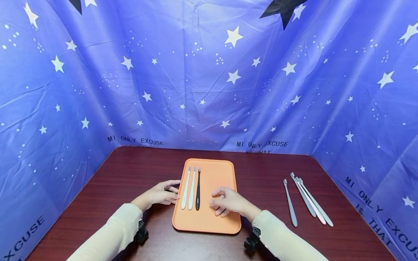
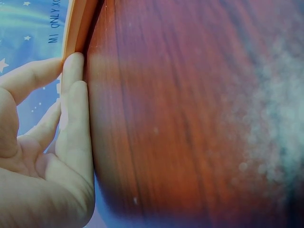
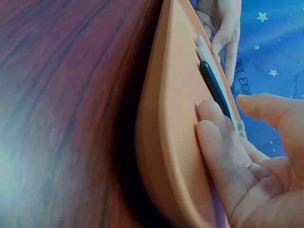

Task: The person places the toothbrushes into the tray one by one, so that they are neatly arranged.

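Note:
An orange tray [image 1: 212, 225] lies on the table in front of me. Along its left side two whitish toothbrushes [image 1: 185, 192] and a black toothbrush [image 1: 197, 194] lie side by side, heads at the far end. My left hand [image 1: 159, 194] touches the tray's left rim with extended fingers, seen close up at the orange edge [image 2: 76, 26] in the left wrist view. Over the right half of the tray is my right hand [image 1: 230, 202], fingers loosely bent and holding nothing. In the right wrist view its fingertips [image 3: 210, 110] are close to the tray surface, near the black handle [image 3: 213, 88].
To the right of the tray, a grey toothbrush [image 1: 290, 203] lies apart on the dark wood table [image 1: 261, 174]. Beside it is a loose bunch of several grey and whitish toothbrushes [image 1: 311, 203]. A blue star-patterned cloth [image 1: 196, 83] surrounds the table's back and sides.

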Tool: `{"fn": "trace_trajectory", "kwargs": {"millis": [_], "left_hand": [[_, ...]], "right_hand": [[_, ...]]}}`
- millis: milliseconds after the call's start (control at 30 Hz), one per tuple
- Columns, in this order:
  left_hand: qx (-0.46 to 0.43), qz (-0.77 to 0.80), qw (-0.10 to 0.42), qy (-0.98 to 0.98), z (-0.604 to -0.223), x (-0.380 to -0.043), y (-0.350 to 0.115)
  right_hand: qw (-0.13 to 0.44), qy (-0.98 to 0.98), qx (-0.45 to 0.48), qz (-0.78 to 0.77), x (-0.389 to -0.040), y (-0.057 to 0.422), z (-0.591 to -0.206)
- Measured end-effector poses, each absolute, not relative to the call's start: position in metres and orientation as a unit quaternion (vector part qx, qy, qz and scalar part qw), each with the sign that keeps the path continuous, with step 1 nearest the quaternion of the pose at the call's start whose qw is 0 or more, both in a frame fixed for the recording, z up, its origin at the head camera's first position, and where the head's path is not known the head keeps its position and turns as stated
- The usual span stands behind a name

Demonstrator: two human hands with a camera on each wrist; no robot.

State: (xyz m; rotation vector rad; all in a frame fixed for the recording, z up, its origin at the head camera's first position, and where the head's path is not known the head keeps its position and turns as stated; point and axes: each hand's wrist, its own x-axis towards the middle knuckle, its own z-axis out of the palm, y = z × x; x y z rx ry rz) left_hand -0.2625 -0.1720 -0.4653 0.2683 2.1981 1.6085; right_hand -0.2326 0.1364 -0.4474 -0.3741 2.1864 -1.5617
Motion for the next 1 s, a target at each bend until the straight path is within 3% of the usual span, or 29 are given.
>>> {"fn": "trace_trajectory", "kwargs": {"millis": [1000], "left_hand": [[0.093, 0.576, 0.2, 0.787, -0.467, -0.264, -0.172]], "right_hand": [[0.17, 0.828, -0.147, -0.514, -0.227, 0.231, -0.427]]}}
